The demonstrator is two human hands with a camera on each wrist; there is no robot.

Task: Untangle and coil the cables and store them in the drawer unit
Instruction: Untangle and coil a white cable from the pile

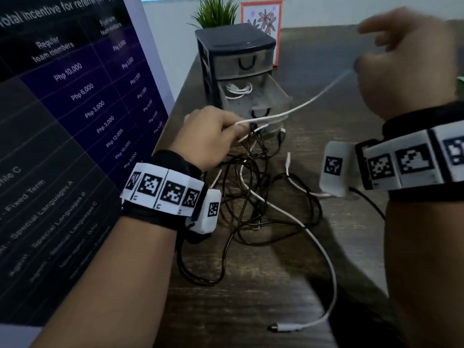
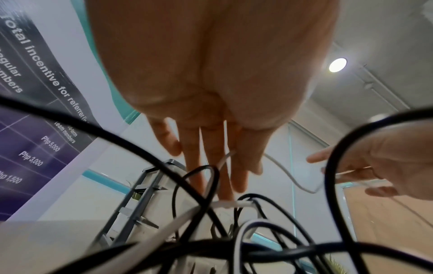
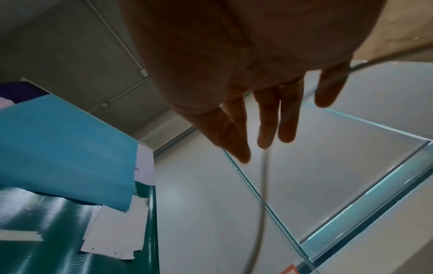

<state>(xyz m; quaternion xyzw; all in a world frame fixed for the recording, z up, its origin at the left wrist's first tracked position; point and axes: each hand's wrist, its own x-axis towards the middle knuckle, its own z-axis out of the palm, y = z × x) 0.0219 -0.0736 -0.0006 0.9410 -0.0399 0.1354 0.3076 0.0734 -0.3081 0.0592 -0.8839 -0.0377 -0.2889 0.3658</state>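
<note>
My left hand (image 1: 216, 131) is in front of the drawer unit (image 1: 233, 43) and grips loops of a white cable (image 1: 313, 99). The cable stretches up and to the right to my raised right hand (image 1: 401, 71), which pinches it. In the left wrist view white strands run along the left hand (image 2: 222, 148), and the right hand (image 2: 374, 166) holds the cable (image 2: 288, 176) between thumb and fingers. In the right wrist view the cable (image 3: 263, 176) hangs below the right hand (image 3: 269, 111). A tangle of black cables (image 1: 251, 187) lies on the table under the left hand. The middle drawer (image 1: 276, 96) is pulled out with a coiled white cable (image 1: 237, 89) inside.
A white cable end with its plug (image 1: 283, 327) trails over the dark wooden table (image 1: 276, 285) near the front. A large printed banner (image 1: 62, 96) stands along the left. A potted plant (image 1: 216, 11) and a framed flower picture (image 1: 261, 18) are behind the drawer unit.
</note>
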